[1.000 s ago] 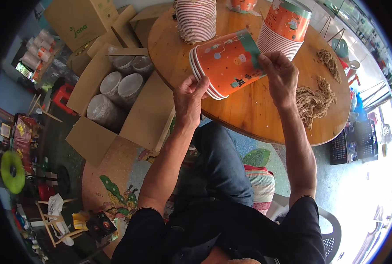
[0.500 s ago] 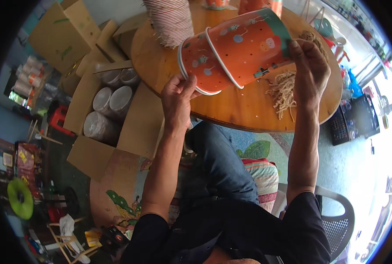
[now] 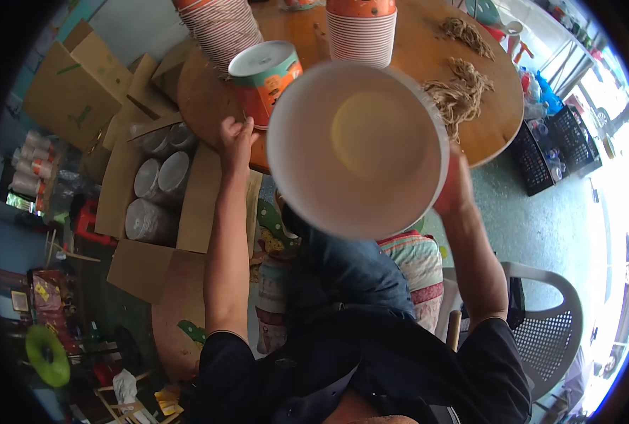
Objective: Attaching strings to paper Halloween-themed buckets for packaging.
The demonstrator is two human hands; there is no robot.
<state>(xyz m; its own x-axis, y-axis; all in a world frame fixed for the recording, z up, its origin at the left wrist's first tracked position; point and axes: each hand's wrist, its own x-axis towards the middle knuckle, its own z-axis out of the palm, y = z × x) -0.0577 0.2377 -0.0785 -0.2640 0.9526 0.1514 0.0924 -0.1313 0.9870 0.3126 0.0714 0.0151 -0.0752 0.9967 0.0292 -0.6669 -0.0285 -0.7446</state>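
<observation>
My right hand (image 3: 456, 185) grips the side of a large paper bucket (image 3: 304, 177), its round mouth tilted up toward me so the pale inside shows. Some blur lies on it. Beyond and left of it, an orange and green paper bucket (image 3: 266, 85) stands bottom up at the table's near edge. Thumb and fingers of my left hand (image 3: 235, 141) are closed at its lower rim. Part of that bucket is hidden by the larger one.
On the round wooden table (image 3: 502, 116) are a leaning stack of buckets (image 3: 226, 32), another stack (image 3: 360, 39) and bundles of beige string (image 3: 463, 95). An open carton (image 3: 194, 212) with wrapped white tubs stands at left. A grey chair (image 3: 551, 332) is at right.
The two nested buckets have come apart. One is now bottom up by my left hand; the other has swung toward me in my right, mouth up. My view has shifted.
</observation>
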